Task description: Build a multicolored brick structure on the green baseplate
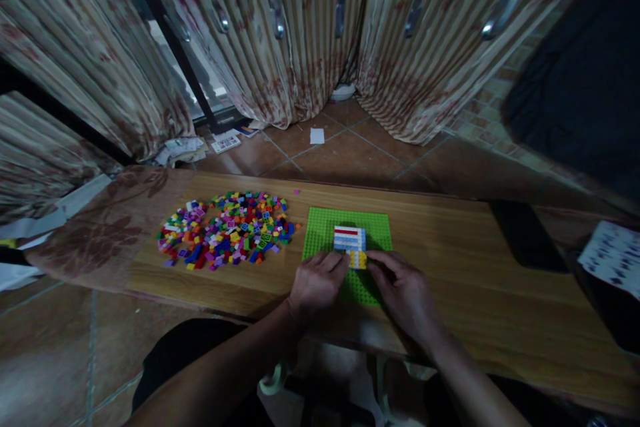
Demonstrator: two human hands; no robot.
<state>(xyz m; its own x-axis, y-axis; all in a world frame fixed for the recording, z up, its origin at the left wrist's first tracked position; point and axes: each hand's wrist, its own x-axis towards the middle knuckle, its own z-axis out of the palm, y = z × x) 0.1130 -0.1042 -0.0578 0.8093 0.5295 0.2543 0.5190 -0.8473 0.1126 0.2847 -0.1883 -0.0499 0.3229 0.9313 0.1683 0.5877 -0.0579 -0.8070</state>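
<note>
A green studded baseplate [320,220] lies on the wooden bench, with a block of building bricks [350,238] on it in white, red and pale blue rows. Just below that block is a cluster of yellow building bricks [358,259] with a pale stripe. My left hand [320,282] is closed at the cluster's left side, fingers bent over the baseplate; its fingertips and anything in them are hidden. From the right, my right hand [406,290] holds the yellow bricks' edge between thumb and index finger.
Many loose coloured bricks [235,230] are spread on the wooden bench [450,247] to the left. A dark flat object [527,237] and a sheet with card-like markings [613,257] lie at the right. Curtains [300,53] hang beyond the tiled floor.
</note>
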